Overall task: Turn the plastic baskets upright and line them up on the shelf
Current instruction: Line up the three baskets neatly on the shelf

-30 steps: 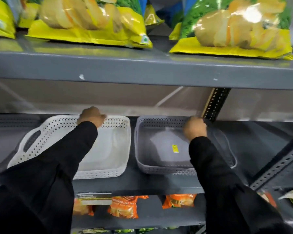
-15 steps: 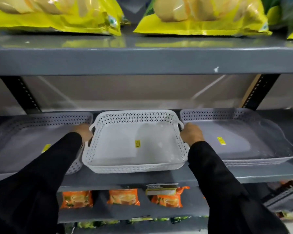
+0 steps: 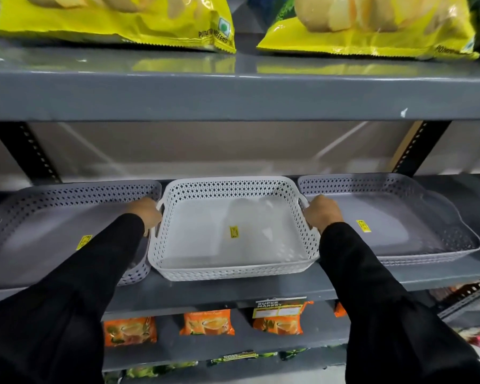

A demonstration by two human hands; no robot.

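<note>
Three shallow perforated plastic baskets stand upright side by side on the grey middle shelf (image 3: 233,292). The white basket (image 3: 227,268) is in the centre. My left hand (image 3: 147,213) grips its left handle and my right hand (image 3: 320,213) grips its right handle. A grey basket (image 3: 53,195) sits to its left, touching it. Another grey basket (image 3: 416,245) sits to its right, seemingly stacked on one more. Each basket has a small yellow sticker on its floor.
Yellow chip bags (image 3: 117,20) lie on the shelf above, whose front edge (image 3: 233,98) hangs low over the baskets. Orange packets (image 3: 208,322) fill the shelf below. Black slotted uprights (image 3: 25,151) stand behind at left and right.
A second ago my hands rested on the far rims of the white and a grey basket. The view then shifted left, and both hands now hold the white basket's handles, where they have stayed.
</note>
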